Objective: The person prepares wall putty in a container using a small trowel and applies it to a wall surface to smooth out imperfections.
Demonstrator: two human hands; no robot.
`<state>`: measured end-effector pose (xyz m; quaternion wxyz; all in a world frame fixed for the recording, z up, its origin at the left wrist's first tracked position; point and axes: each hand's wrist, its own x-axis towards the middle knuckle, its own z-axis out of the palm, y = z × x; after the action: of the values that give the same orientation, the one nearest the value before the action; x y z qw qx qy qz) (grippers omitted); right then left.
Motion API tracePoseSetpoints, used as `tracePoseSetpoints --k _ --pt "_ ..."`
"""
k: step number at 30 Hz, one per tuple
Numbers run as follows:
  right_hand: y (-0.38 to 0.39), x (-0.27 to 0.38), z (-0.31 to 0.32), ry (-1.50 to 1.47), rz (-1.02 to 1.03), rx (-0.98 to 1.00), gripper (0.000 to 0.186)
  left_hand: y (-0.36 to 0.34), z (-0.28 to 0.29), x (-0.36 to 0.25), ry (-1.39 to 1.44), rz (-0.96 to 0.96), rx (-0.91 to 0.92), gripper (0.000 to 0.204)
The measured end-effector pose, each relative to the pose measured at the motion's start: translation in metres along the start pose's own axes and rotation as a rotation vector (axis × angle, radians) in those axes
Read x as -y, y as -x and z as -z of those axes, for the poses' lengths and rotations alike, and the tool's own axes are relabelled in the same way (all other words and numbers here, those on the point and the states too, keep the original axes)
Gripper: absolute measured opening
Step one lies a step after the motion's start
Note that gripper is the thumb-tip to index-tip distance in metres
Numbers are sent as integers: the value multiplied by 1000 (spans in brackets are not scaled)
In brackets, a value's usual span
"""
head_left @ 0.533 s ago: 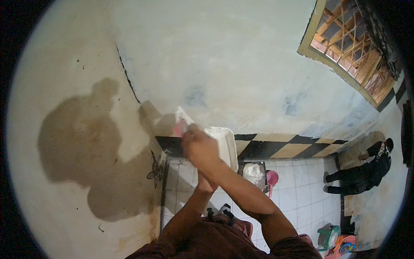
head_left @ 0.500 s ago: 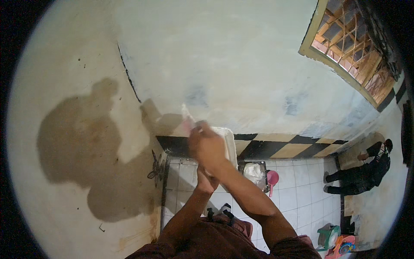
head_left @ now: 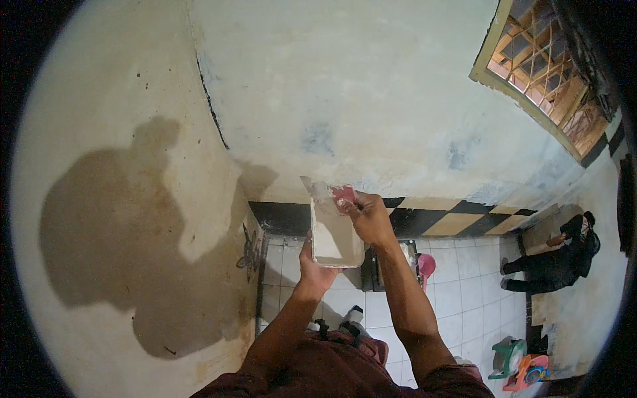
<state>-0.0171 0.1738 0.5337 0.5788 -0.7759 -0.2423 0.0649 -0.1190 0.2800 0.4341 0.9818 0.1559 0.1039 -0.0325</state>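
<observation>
My left hand grips a white rectangular tray from its left side and underneath. Pale, creamy putty lies inside it. My right hand is closed on a putty scraper with a pinkish-red grip, its wide blade smeared with putty. The scraper is over the far end of the tray; whether the blade touches the rim I cannot tell. Beyond it rises the wall, off-white with grey-blue patches just above a row of black and beige checks.
On the tiled floor, a black container stands beside a pink dipper. A person in dark clothes is at the right wall. Green and orange items lie lower right. A barred window opens upper right.
My right hand has moved right with the scraper, from left of the tray to its far end. The tray's inside now shows, where the hand covered much of it before.
</observation>
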Motion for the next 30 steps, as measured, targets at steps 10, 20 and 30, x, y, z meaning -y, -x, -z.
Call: tracePoseSetpoints --k 10,20,30 --pt "19 3 -16 -26 -25 80 18 18 -3 -20 32 6 7 56" --pt "37 11 -19 -58 -54 99 20 12 5 -29 65 -24 -13 62" --pt "31 8 -22 54 -113 -136 18 14 -3 -23 36 10 27 64"
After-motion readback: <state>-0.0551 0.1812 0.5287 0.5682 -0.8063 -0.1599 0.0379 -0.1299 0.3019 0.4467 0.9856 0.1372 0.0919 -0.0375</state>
